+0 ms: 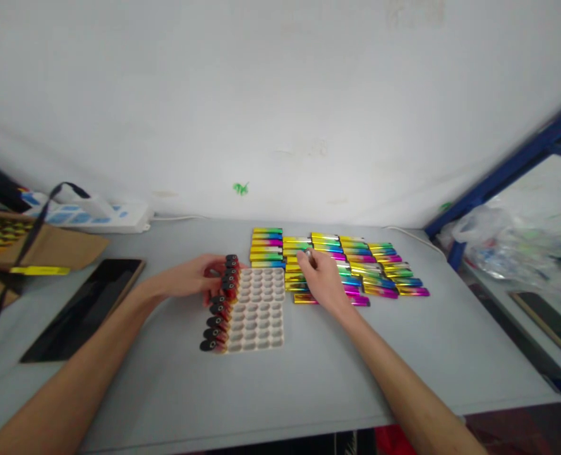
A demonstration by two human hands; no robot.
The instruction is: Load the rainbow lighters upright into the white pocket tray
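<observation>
And look at these slim metallic tubes, glossy as anything, banded lengthwise: yellow melting through green to blue on some, yellow sliding straight into hot magenta on others, silver flashing along the shiny sides! Over to the standing tubes: black ends on top, deep red beneath, fading to yellowish low down. They meet an off-white tray, patterned with a regular grid of greyer oval hollows. Pale grey tabletop, off-white wall, and there's one bright green mark! The power strip shows white with light-blue patches; brown cardboard box, vivid yellow strip, black tablet edged in tan, deep blue frame.
</observation>
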